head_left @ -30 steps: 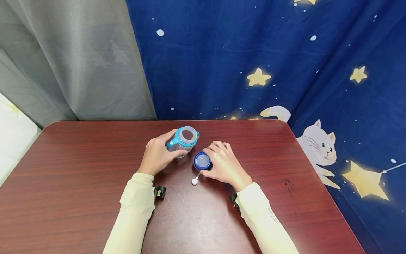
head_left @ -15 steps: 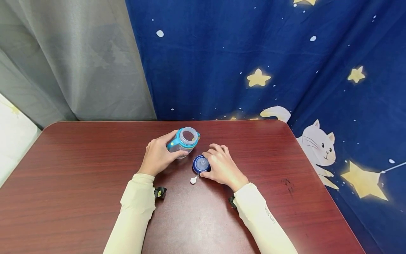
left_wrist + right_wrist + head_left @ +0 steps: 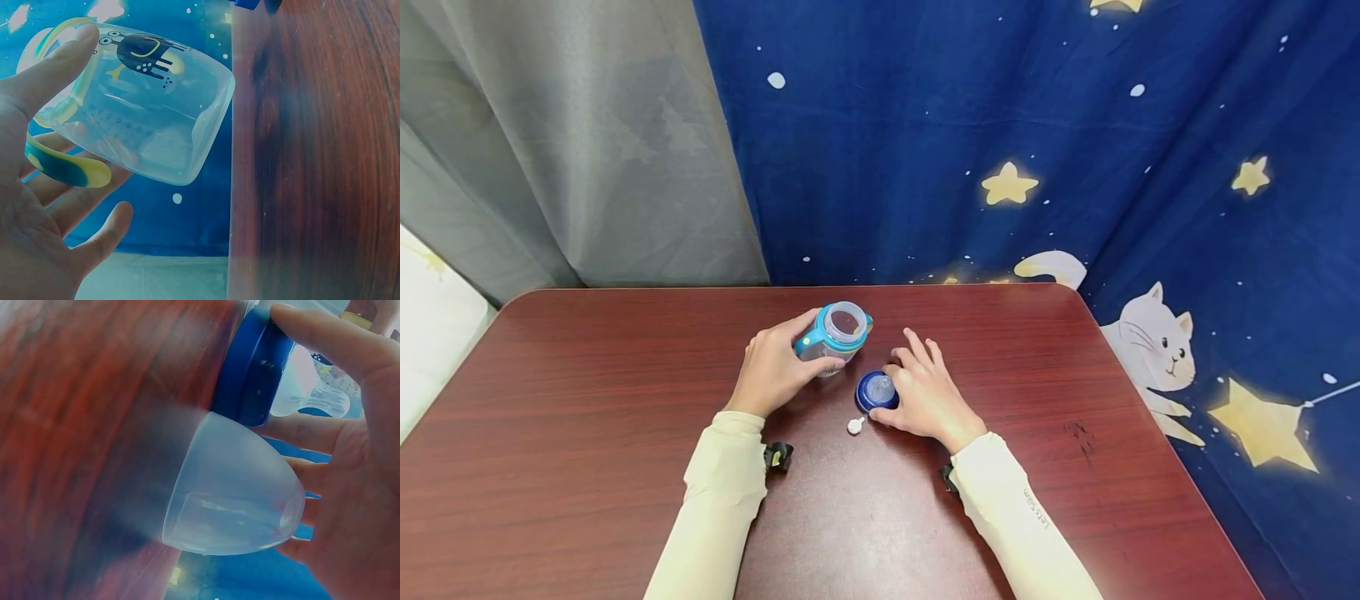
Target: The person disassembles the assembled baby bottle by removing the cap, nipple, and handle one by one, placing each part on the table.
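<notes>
My left hand grips a clear baby bottle at its neck, thumb in front and fingers behind. The bottle is uncapped and tilted, with teal-and-yellow handles and a cartoon print; whether its base touches the table cannot be told. Just right of it, my right hand holds a blue collar between thumb and index finger, other fingers spread. A clear teat points up from the collar. From beneath the collar a small white piece sticks out toward me.
A translucent dome cap stands on the table beside the collar, under my right palm and hidden from the head view. The reddish-brown table ends at a far edge before grey and blue star-patterned curtains.
My right hand has brought the collar slightly nearer to me and turned it so the teat shows more plainly. Its fingers have spread. The left hand and bottle have hardly moved.
</notes>
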Demonstrator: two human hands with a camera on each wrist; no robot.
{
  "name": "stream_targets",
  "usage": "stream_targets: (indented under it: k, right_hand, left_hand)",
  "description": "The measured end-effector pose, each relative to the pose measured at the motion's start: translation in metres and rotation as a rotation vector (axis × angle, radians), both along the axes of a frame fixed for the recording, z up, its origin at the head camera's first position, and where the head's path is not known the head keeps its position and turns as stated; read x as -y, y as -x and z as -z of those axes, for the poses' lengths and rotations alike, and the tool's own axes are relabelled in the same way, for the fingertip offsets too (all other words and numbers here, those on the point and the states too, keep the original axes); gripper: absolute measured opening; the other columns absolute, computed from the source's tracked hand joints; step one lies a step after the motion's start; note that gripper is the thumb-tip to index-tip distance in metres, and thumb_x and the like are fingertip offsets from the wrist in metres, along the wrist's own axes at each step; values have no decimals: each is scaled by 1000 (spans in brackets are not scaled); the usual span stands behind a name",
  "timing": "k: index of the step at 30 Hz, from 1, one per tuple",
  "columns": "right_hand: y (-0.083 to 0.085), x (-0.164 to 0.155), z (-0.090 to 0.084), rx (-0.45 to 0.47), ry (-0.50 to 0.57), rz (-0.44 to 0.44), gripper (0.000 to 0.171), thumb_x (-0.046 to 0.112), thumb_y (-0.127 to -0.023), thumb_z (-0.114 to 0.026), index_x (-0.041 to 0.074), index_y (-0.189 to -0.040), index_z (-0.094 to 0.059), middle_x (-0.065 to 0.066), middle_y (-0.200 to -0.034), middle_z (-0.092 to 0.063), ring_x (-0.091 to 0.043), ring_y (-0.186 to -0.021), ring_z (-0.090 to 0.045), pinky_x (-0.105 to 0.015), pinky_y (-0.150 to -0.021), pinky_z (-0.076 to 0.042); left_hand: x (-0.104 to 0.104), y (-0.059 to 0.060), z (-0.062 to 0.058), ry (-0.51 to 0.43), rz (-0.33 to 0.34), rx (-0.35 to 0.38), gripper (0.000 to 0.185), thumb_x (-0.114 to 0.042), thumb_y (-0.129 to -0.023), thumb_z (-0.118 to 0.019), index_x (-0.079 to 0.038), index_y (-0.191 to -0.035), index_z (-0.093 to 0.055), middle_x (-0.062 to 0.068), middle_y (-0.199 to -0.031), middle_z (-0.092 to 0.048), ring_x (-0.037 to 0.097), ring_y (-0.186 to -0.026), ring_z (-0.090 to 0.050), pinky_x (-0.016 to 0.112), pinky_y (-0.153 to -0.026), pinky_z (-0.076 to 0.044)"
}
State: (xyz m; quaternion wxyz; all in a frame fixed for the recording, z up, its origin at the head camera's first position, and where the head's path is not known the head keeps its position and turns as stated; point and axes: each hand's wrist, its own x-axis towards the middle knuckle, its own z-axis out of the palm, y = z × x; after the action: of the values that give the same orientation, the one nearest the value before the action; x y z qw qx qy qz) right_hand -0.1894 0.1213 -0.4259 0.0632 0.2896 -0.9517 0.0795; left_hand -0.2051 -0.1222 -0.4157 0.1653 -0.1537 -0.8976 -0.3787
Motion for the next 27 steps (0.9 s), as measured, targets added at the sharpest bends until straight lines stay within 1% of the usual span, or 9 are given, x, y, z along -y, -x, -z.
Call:
stream_targets:
  k: [6,10,14,18,22,27]
  right_hand:
    - [1,0,0,22,2,10,63,55,-75,-80,8,-116,-72,-12,-129,-58,-38,-146,-22,-61,-112,-21]
    - [3,-3,-1,59,35,24,66,58,-75,-78,9,-119,-70,-13,-135,-54,-36,-148,-19,-61,-113,-20]
    - [5,-10,-8,81,87,28,70,59,-76,-78,8,-123,-69,-13,-138,-53,-35,-149,-17,-61,-113,-19]
    - [6,-19,-19,80,143,28,70,54,-77,-79,6,-126,-67,-14,-138,-54,-36,-148,-19,-61,-113,-19]
    - [7,-24,-27,44,208,42,62,48,-80,-78,7,-125,-68,-12,-134,-57,-35,-147,-24,-60,-112,-21]
    - [8,-21,-29,-79,333,56,43,32,-89,-72,7,-124,-68,-10,-127,-62,-31,-141,-37,-57,-109,-26]
  left_hand:
    - [0,0,0,-1,0,-2,73,-44,-72,-89,-23,-136,-61,0,-115,-72,20,-97,-66,50,-80,-46]
    - [0,1,1,1,4,-6,74,-45,-72,-89,-23,-137,-61,0,-115,-72,20,-97,-66,49,-80,-46]
    - [0,1,1,-4,13,-8,75,-45,-72,-89,-21,-137,-61,1,-116,-72,21,-98,-66,49,-80,-47]
    - [0,1,0,-13,20,-4,75,-44,-72,-89,-20,-137,-61,2,-116,-71,21,-99,-66,49,-82,-47]
    - [1,1,0,-21,25,-1,75,-43,-72,-89,-19,-138,-61,2,-117,-71,21,-101,-66,51,-84,-45]
    - [1,0,-1,-37,42,-13,74,-42,-72,-89,-20,-137,-61,1,-118,-71,21,-100,-65,52,-86,-43]
